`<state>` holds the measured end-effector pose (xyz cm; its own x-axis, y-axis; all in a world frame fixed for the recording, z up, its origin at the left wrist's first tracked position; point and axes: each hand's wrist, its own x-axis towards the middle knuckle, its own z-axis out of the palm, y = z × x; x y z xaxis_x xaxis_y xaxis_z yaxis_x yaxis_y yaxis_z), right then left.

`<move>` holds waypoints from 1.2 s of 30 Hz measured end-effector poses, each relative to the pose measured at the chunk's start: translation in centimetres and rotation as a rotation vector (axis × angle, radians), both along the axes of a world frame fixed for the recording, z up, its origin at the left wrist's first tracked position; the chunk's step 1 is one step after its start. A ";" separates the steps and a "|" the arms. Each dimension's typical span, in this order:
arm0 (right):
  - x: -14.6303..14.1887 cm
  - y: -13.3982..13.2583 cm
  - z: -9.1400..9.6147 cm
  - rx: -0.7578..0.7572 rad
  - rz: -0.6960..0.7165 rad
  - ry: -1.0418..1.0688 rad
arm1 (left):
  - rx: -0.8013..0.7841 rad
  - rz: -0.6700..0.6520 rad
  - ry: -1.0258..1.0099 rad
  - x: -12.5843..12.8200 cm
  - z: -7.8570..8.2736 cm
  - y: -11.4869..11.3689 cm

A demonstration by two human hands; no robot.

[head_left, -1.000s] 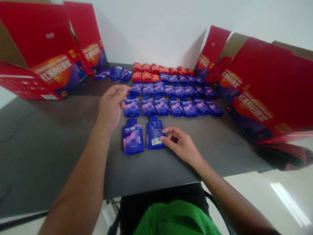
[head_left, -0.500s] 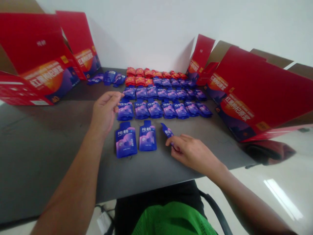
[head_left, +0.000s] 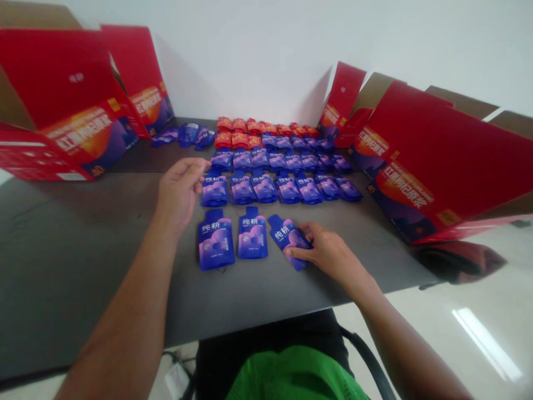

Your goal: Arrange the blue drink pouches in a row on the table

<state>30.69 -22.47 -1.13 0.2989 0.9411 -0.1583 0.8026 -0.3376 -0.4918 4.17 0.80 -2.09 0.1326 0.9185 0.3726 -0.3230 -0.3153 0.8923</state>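
Observation:
My right hand (head_left: 333, 253) grips a blue-purple spouted drink pouch (head_left: 287, 236), thumb on its printed front and fingers at its right edge. That pouch is tilted, its spout end pointing up and left. To its left, two similar pouches, a middle one (head_left: 252, 236) and a left one (head_left: 216, 241), lie face up, spout ends away from me. My left hand (head_left: 179, 186) hovers closed by the left end of the pouch rows, thumb and forefinger pressed together. Whatever its fingers hold, if anything, is hidden. Just right of it lies a purple pouch (head_left: 214, 191).
Behind are rows of purple pouches (head_left: 287, 161) and red pouches (head_left: 239, 139). A few loose purple pouches (head_left: 188, 133) lie at the back left. Red cartons stand at left (head_left: 66, 83) and right (head_left: 441, 144) on the dark table (head_left: 104, 244); a white wall rises behind.
The pouch in my right hand has turned from nearly edge-on to face up and sits lower against the table. My left hand stays almost where it was.

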 end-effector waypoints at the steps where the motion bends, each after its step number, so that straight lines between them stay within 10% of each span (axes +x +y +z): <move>1: 0.1 0.3 0.0 -0.003 0.012 0.010 | -0.002 0.001 -0.006 0.0 0.1 -0.1; 15: -5.8 4.6 0.1 0.104 0.183 0.578 | -0.005 0.055 -0.032 0.2 0.2 -0.1; 36: -6.3 6.2 -0.9 0.170 0.139 0.199 | -0.007 0.046 -0.026 0.1 0.6 -0.2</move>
